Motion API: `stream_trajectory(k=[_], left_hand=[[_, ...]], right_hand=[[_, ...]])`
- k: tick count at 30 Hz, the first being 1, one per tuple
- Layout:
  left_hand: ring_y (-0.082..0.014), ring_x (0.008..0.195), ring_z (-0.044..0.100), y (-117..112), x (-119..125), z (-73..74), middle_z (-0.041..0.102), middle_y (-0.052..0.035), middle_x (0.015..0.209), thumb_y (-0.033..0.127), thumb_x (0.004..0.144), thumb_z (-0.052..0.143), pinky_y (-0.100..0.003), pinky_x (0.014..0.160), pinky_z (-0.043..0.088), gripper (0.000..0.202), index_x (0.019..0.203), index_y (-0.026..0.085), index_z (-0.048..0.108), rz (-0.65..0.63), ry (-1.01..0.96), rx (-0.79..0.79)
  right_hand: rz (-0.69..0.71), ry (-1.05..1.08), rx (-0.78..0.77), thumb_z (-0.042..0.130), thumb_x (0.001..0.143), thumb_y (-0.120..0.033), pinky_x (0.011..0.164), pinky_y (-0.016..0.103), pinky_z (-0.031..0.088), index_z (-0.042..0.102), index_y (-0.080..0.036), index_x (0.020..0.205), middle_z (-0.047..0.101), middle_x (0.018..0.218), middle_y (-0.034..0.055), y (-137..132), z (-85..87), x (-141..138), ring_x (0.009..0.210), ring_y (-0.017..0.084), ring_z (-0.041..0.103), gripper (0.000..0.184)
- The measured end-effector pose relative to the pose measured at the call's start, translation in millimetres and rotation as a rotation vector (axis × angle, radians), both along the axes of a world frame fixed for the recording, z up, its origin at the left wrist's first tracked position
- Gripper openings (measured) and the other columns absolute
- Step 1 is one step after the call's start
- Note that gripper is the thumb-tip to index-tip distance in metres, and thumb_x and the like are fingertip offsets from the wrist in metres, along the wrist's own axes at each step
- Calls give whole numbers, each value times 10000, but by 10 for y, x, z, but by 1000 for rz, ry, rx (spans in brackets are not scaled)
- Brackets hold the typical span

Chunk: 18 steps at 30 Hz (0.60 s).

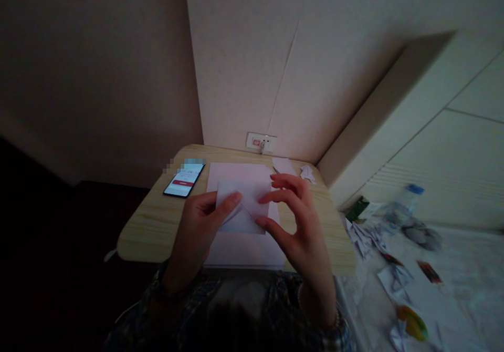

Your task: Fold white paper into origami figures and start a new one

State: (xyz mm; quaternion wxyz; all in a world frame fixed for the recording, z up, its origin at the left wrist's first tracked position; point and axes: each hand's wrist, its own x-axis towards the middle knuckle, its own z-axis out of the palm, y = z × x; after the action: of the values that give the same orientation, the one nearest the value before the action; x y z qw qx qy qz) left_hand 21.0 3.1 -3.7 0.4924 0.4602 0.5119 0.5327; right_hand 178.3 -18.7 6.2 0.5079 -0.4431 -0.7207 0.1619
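Note:
Both hands hold a small folded white paper (pixel 246 205) above a larger white sheet (pixel 240 176) lying on a light wooden table (pixel 149 226). My left hand (pixel 199 228) pinches the paper's left edge, thumb on top. My right hand (pixel 297 220) grips its right side with curled fingertips and the thumb at the lower corner. A diagonal crease shows near the paper's lower left.
A lit phone (pixel 184 180) lies at the table's back left. Paper scraps (pixel 293 169) sit at the back right under a wall socket (pixel 261 142). On the right, a white surface carries crumpled papers (pixel 366 236), a plastic bottle (pixel 401 205) and small wrappers.

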Motion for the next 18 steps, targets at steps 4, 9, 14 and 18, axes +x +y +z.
stream_trajectory(k=[4, 9, 14, 18], left_hand=[[-151, 615, 583, 10, 24, -35, 660, -6, 636, 393, 698, 680, -229, 571, 473, 258, 634, 144, 698, -21, -31, 61], [-156, 610, 602, 16, 39, -86, 702, -18, 711, 390, 705, 683, -245, 583, 490, 253, 723, 141, 722, -73, -108, 24], [-161, 647, 617, 19, 29, -106, 705, -14, 688, 364, 693, 711, -240, 613, 494, 223, 725, 144, 731, -100, -98, 62], [-157, 612, 615, 18, 17, -99, 710, -12, 673, 358, 688, 716, -233, 568, 490, 214, 722, 147, 737, -109, -63, 54]], right_hand=[[-7, -65, -34, 680, 774, -247, 994, 404, 405, 624, -252, 839, 486, 1257, 35, 5, 0, -41, 1201, 230, 451, 86], [-22, -25, -50, 668, 773, -203, 966, 416, 430, 620, -243, 776, 507, 1247, 36, 11, -2, -64, 1193, 237, 460, 63], [-31, -6, -28, 645, 780, -164, 968, 418, 439, 624, -238, 785, 507, 1250, 53, 20, 7, -70, 1176, 231, 477, 77], [-40, 9, -11, 649, 775, -159, 986, 411, 426, 619, -230, 776, 506, 1254, 55, 22, 9, -79, 1173, 223, 483, 77]])
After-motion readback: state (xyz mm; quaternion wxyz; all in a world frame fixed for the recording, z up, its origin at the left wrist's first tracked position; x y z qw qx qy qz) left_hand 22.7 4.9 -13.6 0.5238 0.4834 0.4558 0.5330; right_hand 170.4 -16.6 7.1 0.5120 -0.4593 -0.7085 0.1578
